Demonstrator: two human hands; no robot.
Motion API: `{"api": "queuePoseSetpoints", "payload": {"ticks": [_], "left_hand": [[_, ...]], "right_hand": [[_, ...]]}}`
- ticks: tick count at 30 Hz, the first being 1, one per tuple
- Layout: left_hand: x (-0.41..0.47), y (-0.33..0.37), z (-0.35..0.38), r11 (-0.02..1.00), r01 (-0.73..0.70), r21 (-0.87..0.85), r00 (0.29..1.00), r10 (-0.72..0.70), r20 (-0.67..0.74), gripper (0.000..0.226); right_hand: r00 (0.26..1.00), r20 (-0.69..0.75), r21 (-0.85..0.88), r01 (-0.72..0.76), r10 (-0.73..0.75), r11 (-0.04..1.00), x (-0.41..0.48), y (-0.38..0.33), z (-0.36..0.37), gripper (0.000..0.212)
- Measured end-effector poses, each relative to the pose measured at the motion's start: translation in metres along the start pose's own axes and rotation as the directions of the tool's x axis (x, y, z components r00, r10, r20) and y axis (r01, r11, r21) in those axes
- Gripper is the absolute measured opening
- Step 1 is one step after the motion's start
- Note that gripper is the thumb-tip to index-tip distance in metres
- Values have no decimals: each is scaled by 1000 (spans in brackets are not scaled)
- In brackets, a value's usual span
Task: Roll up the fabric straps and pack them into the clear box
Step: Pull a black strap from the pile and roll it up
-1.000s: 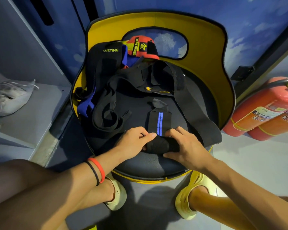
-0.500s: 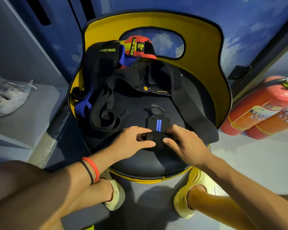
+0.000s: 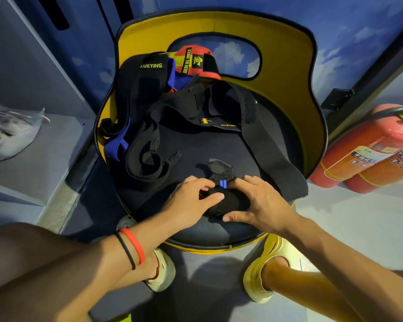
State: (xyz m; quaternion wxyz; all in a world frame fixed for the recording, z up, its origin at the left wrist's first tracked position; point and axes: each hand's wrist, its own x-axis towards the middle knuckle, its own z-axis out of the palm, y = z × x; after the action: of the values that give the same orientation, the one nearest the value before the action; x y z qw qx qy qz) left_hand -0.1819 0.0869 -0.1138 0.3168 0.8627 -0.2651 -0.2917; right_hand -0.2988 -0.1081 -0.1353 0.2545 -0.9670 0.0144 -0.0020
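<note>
right now the fingers [image 3: 203, 182] of the left hand [image 3: 189, 201] curl over one end of the rolled strap [image 3: 233, 202], with the thumb laid across its top. the right hand [image 3: 265, 201] cups the other end, its thumb tucked along the near side, so both hands grip the roll. it is a thick, soft cylinder of black woven fabric lying sideways at the front of the chair seat [image 3: 207, 145], a dark, smooth, padded disc. from the roll's far side a short flat length runs away from the person, marked with 2 blue stripes [image 3: 222, 183] and ending in a fuzzy grey tab [image 3: 219, 165], slightly crumpled. left of the hands a looped black strap [image 3: 144, 159] lies in loose flat coils near a blue band [image 3: 116, 145] draped at the seat's edge. a long black belt [image 3: 275, 159], wide and matte, sweeps from the back of the seat down its right side, passing just beside the right hand. at the back, a black wrap [image 3: 149, 73] printed "xueying" and a red wrap [image 3: 196, 61] lean on the yellow chair shell [image 3: 289, 66], which is rounded with an oval cut-out. the left wrist wears 1 red band [image 3: 135, 247]. 2 red fire extinguishers [image 3: 368, 149] lie on the floor to the right.
</note>
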Motion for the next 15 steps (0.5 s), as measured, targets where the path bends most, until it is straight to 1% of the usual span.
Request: {"api": "queuePoseSetpoints", "payload": {"ticks": [1, 3, 5, 7, 10, 12, 15], "left_hand": [[1, 0, 1, 998, -11, -66, 999, 9, -32, 40], [2, -1, 3, 986, -24, -165, 999, 18, -38, 37], [1, -2, 6, 986, -45, -161, 998, 39, -41, 36], [-2, -1, 7, 986, -56, -156, 997, 46, -67, 40], [-3, -1, 8, 984, -1, -177, 998, -11, -68, 44], [-1, -1, 7, 971, 32, -236, 998, -43, -41, 45], [-1, -1, 7, 952, 36, -304, 998, -48, -31, 45]], "right_hand": [[1000, 4, 24, -7, 7, 1000, 0, 0, 0, 75], [999, 9, 91, -39, 38, 995, 0, 1, 0, 77], [998, 29, 110, -62, 59, 992, 1, 2, -1, 82], [997, 58, 88, -60, 55, 994, 4, 3, -3, 85], [995, 89, 95, -55, 46, 994, 6, 1, -4, 81], [997, 62, 133, -62, 54, 989, 4, 0, -1, 77], [991, -67, 255, -98, 119, 962, -4, -7, 8, 66]]}}
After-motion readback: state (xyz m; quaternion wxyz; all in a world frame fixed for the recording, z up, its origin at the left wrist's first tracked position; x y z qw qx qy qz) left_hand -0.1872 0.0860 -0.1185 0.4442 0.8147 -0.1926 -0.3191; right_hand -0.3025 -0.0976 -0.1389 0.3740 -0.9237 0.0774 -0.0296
